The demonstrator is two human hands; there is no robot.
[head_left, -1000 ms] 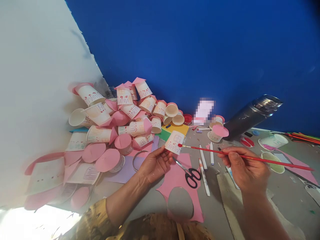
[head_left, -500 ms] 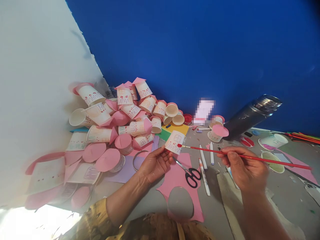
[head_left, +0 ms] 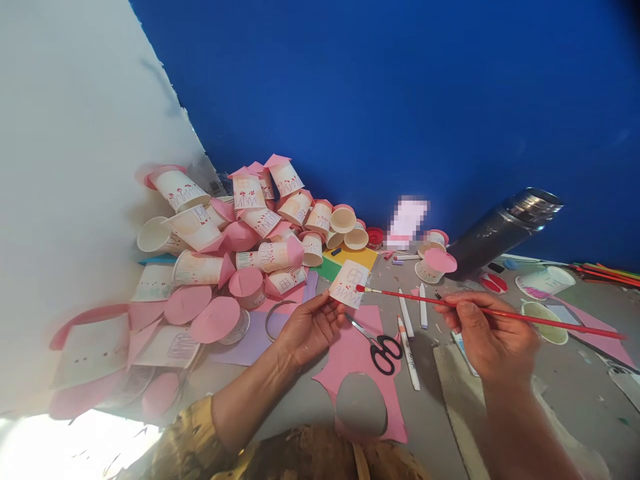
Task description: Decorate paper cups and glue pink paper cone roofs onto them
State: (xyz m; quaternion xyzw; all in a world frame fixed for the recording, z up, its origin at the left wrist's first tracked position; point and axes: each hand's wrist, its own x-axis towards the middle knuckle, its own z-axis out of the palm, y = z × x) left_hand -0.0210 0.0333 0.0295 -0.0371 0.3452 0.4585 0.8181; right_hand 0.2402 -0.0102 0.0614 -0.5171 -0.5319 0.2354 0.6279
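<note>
My left hand (head_left: 316,327) grips a white paper cup (head_left: 349,281) by its lower edge, thumb and fingers closed on it. The cup shows a drawn window, a purple zigzag line and small red dabs. In my right hand (head_left: 493,333) is a long, thin red paintbrush (head_left: 415,298), pinched between thumb and fingers. Its red-loaded tip meets or nearly meets the cup's right side. Below the cup lie black-handled scissors (head_left: 384,353) on pink paper (head_left: 363,333) that has a round hole cut in it.
Decorated cups with pink cone roofs (head_left: 215,320) are heaped at the left against the wall. White markers (head_left: 409,353) lie in the middle. A dark thermos (head_left: 500,233) stands at the back right, near a roofed cup (head_left: 435,267) and a red paint lid (head_left: 494,283).
The paintbrush tip has shifted very slightly up and right on the cup. My left hand and the cup have hardly moved.
</note>
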